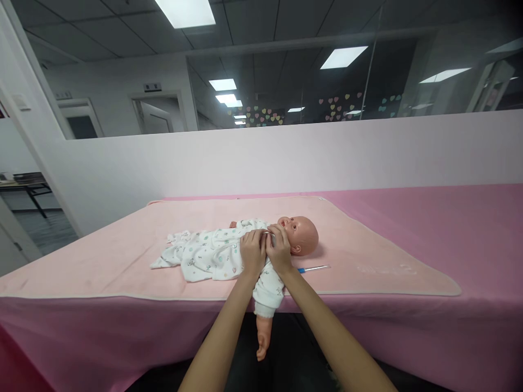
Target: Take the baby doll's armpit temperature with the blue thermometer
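Left hand (253, 251) and right hand (280, 251) side by side at the upper chest of a baby doll (300, 235), over the front of its white patterned garment (212, 256). Fingers of both curled inward, tips nearly meeting just below the doll's chin. A thin pale bit shows between the fingertips; too small to tell what it is, or whether either hand is pinched tight on cloth. Right hand sits close to the doll's chin, left hand on the chest side.

Doll lies on its back near the middle of the pad, head to the right, garment hem to the left, face up. Its near arm (263, 332) hangs over the near edge, between the person's forearms, sleeve partway down; a bit of its other hand (232, 224) pokes out on the far side.

Just right of the right wrist: slim tool (314, 269), blue handle, silvery shaft pointing right, handle partly behind the forearm. Under it all, a peach pad (102, 253) with pale edging, on a pink cloth (469, 239) that drapes down the near side. Far side: low white wall (261, 160), glass above with heart stickers (263, 116). Far left: dark-legged table (32, 190).
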A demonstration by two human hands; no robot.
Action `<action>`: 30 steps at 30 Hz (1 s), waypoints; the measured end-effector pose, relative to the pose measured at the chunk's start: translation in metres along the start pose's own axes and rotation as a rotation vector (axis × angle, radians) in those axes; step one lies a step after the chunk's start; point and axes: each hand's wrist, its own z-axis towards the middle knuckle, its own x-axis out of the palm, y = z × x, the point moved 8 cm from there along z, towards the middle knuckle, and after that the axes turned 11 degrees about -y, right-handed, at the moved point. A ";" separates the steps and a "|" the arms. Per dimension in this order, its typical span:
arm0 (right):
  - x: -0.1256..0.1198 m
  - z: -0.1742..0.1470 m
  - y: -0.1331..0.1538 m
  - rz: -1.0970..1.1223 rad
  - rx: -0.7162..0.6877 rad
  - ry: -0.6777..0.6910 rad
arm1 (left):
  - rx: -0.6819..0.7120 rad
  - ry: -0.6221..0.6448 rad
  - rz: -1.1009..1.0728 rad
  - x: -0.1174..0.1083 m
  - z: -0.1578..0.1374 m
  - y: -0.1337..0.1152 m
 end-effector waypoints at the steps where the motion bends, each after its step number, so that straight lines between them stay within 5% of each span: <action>1: 0.000 0.000 0.000 0.003 0.003 0.001 | -0.001 0.000 0.000 0.000 0.000 0.000; 30: 0.003 0.000 -0.001 0.004 0.024 0.031 | -0.028 -0.034 -0.039 -0.003 0.000 0.003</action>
